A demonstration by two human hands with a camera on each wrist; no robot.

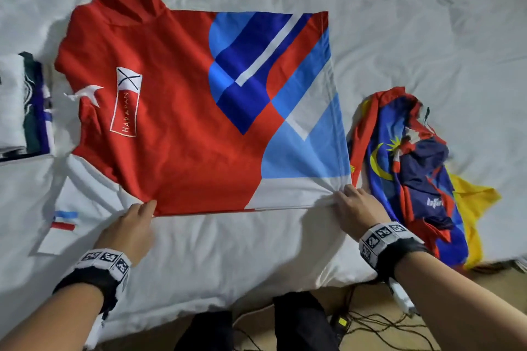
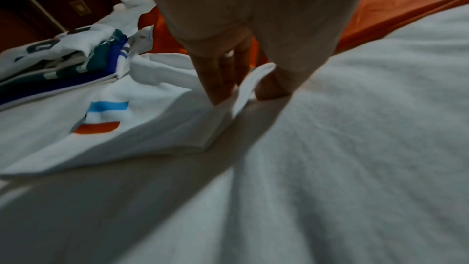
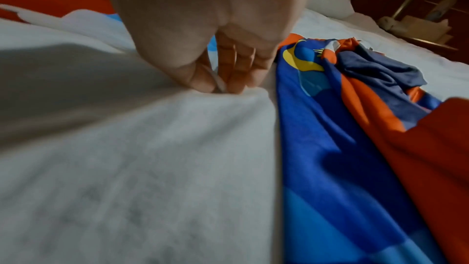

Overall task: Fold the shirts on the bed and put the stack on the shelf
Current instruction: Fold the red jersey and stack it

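Nearest to you in the head view are your two forearms, each wearing a black wrist band [image 1: 393, 242] with printed marker squares.

Your left hand [image 1: 128, 225] sits at the near left corner of the red shirt [image 1: 171, 111]. In the left wrist view your fingers [image 2: 220, 75] and thumb close on a fold of white fabric, so the hand pinches the shirt edge.

Your right hand [image 1: 353, 208] sits at the near right corner of the same shirt. In the right wrist view the fingertips [image 3: 236, 79] and thumb pinch a small ridge of white fabric; the cloth gathers into creases at that point.

The red shirt lies spread flat on the white bed [image 1: 427, 23], collar at the far left, hem toward the right. Its right portion carries dark blue, light blue and white panels. A white-outlined rectangle with lettering is printed on the chest. A white sleeve [image 1: 61, 225] with light blue and red stripes lies flat at the near left, beside your left hand.

A stack of folded shirts [image 1: 25, 105] rests on the bed at the far left edge, just beside the red shirt's shoulder.

A crumpled shirt [image 1: 410, 168] in blue, red and yellow, with a yellow crescent and star, lies just to the right of your right hand.

Cables [image 1: 370, 330] lie on the floor below the bed edge.
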